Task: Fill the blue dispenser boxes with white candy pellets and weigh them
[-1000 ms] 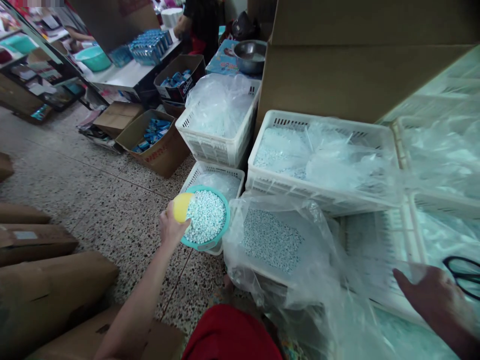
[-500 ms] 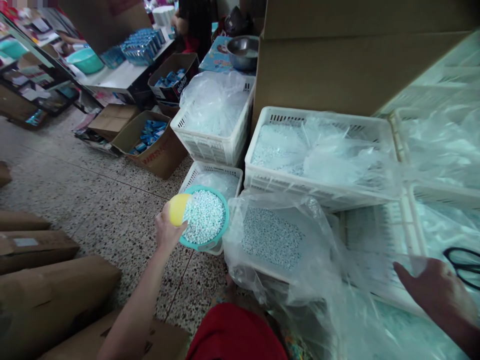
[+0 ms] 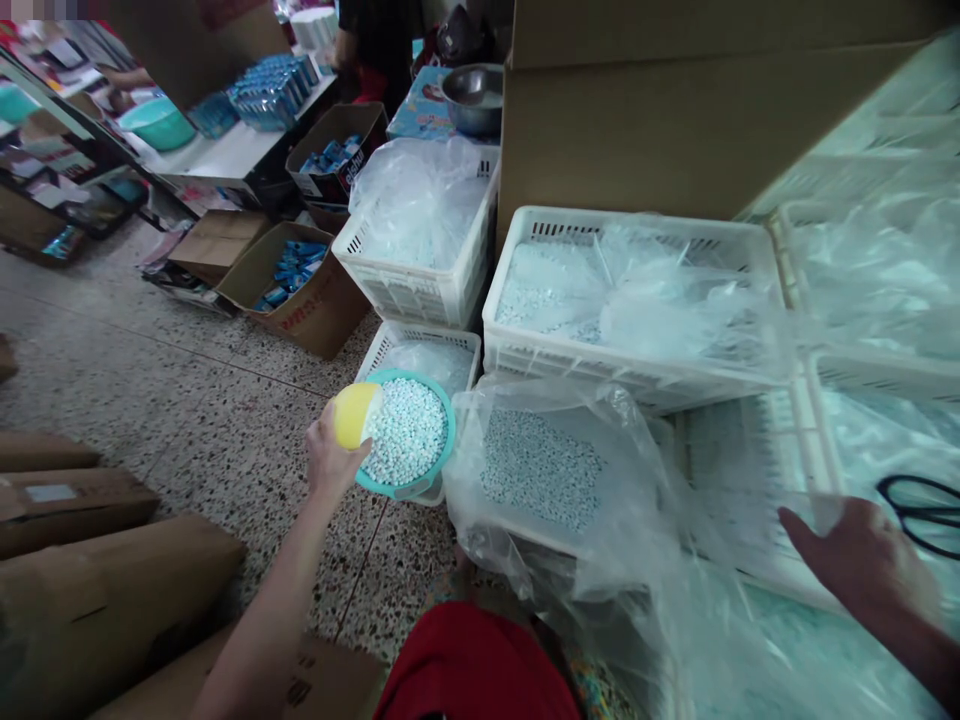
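My left hand is closed on a yellow bowl and the near-left rim of a teal basin. Small pale-blue and white beads fill the basin; the yellow bowl lies tilted against them. Just right of the basin, a clear plastic bag lines a crate and spreads around more small beads. At the far right, my right hand has its thumb out, with a translucent fold of the bag between thumb and fingers. Its other fingers are partly hidden.
White crates with plastic-wrapped beads stand behind and at the back left. Black-handled scissors lie beside my right hand. Cardboard cartons line the floor at left. A person is at the far table.
The view has shifted slightly, so the surroundings sit a little further left. Both hands keep nearly the same positions, and the left hand still grips the bowl and basin.
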{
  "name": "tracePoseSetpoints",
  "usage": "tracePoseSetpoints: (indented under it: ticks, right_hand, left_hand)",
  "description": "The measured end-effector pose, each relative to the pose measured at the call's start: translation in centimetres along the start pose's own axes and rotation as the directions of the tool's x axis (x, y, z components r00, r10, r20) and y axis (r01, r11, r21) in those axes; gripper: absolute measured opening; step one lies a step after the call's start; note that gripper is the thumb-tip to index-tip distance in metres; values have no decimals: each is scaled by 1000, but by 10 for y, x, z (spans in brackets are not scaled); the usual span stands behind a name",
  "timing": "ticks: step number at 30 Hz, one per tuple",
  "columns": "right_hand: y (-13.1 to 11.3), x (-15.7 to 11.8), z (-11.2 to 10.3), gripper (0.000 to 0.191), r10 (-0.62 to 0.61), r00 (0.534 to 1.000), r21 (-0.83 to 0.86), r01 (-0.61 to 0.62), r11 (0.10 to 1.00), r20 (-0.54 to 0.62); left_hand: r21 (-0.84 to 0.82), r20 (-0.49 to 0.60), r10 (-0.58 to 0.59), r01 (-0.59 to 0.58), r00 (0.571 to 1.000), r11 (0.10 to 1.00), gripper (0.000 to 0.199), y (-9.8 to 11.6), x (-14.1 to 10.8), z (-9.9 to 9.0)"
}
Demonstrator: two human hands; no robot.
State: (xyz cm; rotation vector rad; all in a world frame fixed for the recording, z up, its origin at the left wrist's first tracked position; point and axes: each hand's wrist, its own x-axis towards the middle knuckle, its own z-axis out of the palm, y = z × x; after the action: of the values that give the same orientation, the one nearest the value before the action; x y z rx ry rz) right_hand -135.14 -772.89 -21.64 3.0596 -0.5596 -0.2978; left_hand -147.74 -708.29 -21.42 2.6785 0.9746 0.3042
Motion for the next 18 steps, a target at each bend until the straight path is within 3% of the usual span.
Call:
tracePoseSetpoints:
  ticks: [8,13,16,18]
  right_hand:
    - [-4,-2,-4,77,-2,1000,-37,3,999,6]
    - [-5,-2,-7,70,-38,999,-73,38,997,1]
    - [-7,-1,-13,62,-40,999,-74,41,996,12]
    - [-7,1,-16,56,-46,999,-73,47,996,14]
  left_hand:
    - [-9,-18,-22,22,1000,1000,97,3,-2,4]
    - [-89,-66,-82,76,994,993,98,8,-4,-8]
    - [-257,-31,-111,99,993,961,97,29,-16,-15]
    - [-362,101,-37,71,994,929,93,58,-30,-9]
